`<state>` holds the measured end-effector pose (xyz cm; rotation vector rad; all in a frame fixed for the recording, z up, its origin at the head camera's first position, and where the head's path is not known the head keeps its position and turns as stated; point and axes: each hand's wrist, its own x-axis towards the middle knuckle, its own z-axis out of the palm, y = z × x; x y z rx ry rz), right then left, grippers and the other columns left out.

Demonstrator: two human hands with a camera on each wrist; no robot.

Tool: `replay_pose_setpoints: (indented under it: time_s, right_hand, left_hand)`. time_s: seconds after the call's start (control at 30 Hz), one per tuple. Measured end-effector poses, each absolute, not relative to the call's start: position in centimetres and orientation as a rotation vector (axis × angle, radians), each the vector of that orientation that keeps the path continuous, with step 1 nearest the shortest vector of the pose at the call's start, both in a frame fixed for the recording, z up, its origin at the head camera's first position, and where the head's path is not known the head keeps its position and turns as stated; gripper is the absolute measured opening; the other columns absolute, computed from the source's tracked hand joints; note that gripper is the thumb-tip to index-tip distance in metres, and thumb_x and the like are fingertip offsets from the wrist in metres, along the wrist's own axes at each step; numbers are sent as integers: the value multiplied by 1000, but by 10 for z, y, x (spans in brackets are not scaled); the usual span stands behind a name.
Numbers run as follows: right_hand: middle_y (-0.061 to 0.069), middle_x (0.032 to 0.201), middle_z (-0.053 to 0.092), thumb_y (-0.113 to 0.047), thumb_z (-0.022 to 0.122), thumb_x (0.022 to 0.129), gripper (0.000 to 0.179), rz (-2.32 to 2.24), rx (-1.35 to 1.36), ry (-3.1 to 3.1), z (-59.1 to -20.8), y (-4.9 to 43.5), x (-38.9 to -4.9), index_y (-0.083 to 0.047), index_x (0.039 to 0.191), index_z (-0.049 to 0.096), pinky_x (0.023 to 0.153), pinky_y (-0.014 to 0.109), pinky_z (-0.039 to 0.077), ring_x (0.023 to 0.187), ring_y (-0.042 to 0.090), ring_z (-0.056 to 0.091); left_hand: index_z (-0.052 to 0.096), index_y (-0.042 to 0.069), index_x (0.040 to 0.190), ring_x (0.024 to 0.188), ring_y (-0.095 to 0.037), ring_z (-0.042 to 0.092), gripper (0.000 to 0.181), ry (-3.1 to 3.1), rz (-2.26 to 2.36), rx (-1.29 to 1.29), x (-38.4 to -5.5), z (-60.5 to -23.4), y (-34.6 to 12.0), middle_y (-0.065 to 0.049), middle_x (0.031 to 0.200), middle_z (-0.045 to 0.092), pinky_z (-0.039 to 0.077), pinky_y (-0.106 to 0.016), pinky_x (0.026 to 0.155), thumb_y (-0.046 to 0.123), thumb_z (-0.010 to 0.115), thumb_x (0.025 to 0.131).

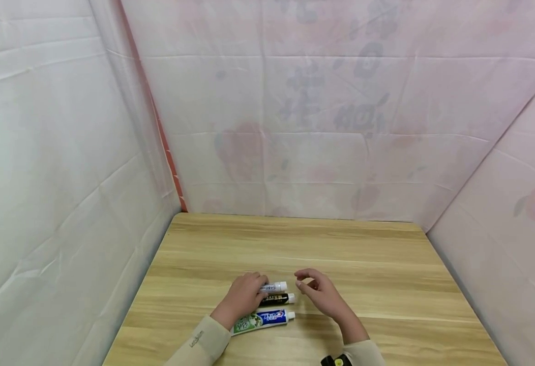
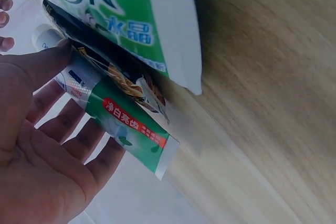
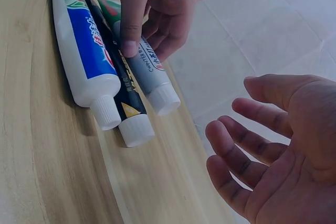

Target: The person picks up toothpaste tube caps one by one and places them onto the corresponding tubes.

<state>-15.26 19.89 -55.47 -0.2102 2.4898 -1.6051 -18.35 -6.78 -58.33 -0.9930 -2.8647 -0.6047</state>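
Observation:
Three toothpaste tubes lie side by side on the wooden table, white caps pointing right in the head view. My left hand [image 1: 243,294] holds the farthest one, a green-and-silver toothpaste tube [image 2: 131,124], thumb on its near side and fingers along its far side. Beside it is a black toothpaste tube [image 3: 125,85], close to the left thumb. Nearest my body lies a larger blue, green and white toothpaste tube [image 1: 269,317], partly under the left wrist. My right hand [image 1: 321,296] hovers to the right of the caps, fingers loosely bent, holding nothing.
The wooden table [image 1: 377,264] reaches back to a pale printed sheet [image 1: 322,168] that hangs behind it. More sheeting [image 1: 57,178] hangs at the left side, with another sheet [image 1: 514,244] at the right. A dark band [image 1: 336,361] sits at the right wrist.

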Motion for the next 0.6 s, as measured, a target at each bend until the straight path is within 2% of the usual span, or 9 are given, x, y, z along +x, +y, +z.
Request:
replay_pose_setpoints:
  time_s: [0.27, 0.5, 0.6]
  right_hand:
    - [18, 129, 67, -29, 65, 107, 39, -1591, -210, 2487, -553, 199, -150, -4, 137, 66, 75, 31, 55, 97, 38, 69]
    - [14, 127, 67, -32, 63, 108, 39, -1570, -210, 2489, -552, 199, -151, -5, 136, 67, 79, 41, 58, 98, 38, 69]
    - [14, 128, 67, -33, 62, 109, 40, -1562, -213, 2487, -552, 198, -151, -4, 136, 67, 79, 37, 57, 98, 38, 69]
  left_hand:
    - [73, 13, 116, 84, -12, 59, 19, -2945, -609, -941, -185, -582, -67, 1, 99, 70, 53, -33, 74, 23, 75, 100]
    - [72, 11, 121, 90, -15, 58, 22, -3024, -637, -886, -184, -580, -68, -1, 104, 68, 53, -38, 81, 20, 73, 101]
    - [71, 10, 122, 92, -16, 57, 23, -3041, -653, -879, -185, -580, -71, -2, 105, 67, 53, -39, 82, 19, 73, 102]
